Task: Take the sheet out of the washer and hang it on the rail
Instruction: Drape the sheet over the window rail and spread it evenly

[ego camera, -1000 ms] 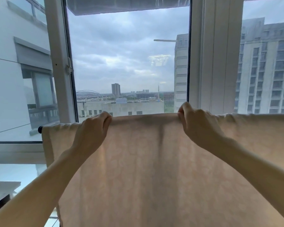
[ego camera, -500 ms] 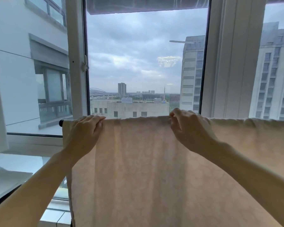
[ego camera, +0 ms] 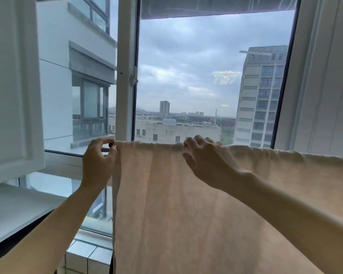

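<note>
One window (ego camera: pixel 125 56): white-framed and filling the view behind everything; a casement seems swung open at the left, with city blocks and grey sky beyond
Sheet (ego camera: pixel 206 204): pale and faintly patterned, out of the washer and draped over the rail in front of the window; its top fold runs from its left edge out of view to the right, somewhat bunched on that side, and the cloth hangs past the bottom of the view
Right hand (ego camera: pixel 208 161): reaches to the top fold near the middle; fingers lie loosely bent over the fold, thumb spread apart below them on the near face, no clear pinch
Left hand (ego camera: pixel 98 161): at the sheet's left edge; thumb and forefinger curl round the rail's end, just beside the cloth; whether they also catch the hem cannot be told
Rail (ego camera: pixel 111 144): only its dark end cap shows, between the left fingertips and the sheet's edge; the rest is under the fold
Done: the greater share, as I judge it, since the rail already carries the sheet
Left: little, likely evening out the bunched fold and letting go; how the far side hangs is hidden
</note>
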### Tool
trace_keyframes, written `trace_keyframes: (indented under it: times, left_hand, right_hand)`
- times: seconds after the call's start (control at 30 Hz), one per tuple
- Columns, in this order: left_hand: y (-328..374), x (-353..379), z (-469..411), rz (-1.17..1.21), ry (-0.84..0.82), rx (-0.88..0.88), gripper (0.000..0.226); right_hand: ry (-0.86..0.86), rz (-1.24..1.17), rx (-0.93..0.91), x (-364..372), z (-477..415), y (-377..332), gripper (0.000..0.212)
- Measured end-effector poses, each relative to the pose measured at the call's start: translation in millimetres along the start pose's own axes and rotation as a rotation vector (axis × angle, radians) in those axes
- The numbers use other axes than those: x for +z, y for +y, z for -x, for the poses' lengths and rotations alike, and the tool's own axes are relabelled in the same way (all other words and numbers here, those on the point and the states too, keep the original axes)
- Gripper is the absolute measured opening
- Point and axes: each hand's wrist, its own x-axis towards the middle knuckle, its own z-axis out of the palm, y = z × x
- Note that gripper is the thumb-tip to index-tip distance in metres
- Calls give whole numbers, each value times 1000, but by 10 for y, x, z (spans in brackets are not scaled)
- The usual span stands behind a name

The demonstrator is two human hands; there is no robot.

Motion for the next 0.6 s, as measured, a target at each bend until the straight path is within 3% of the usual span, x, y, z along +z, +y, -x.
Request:
trace_keyframes:
  times: [0.3,0.37,0.47,0.53,0.6]
  left_hand:
    - [119,-22,-8,258,55,-348,40]
    - [49,-63,-34,253,-14,-421,40]
    - [-20,-118,-75,316,-261,-559,35]
    - [-33,-118,-95,271,-333,-502,19]
    - [-19,-106,-168,177,-252,-360,16]
  right_hand:
    - [-45,-19,-68,272,-402,-353,24]
    - [-50,-1,-62,307,-458,-348,23]
    - [-62,14,-69,349,-495,-354,23]
    - [-60,28,-72,368,-502,-356,23]
    - [-67,27,-70,368,-509,-342,22]
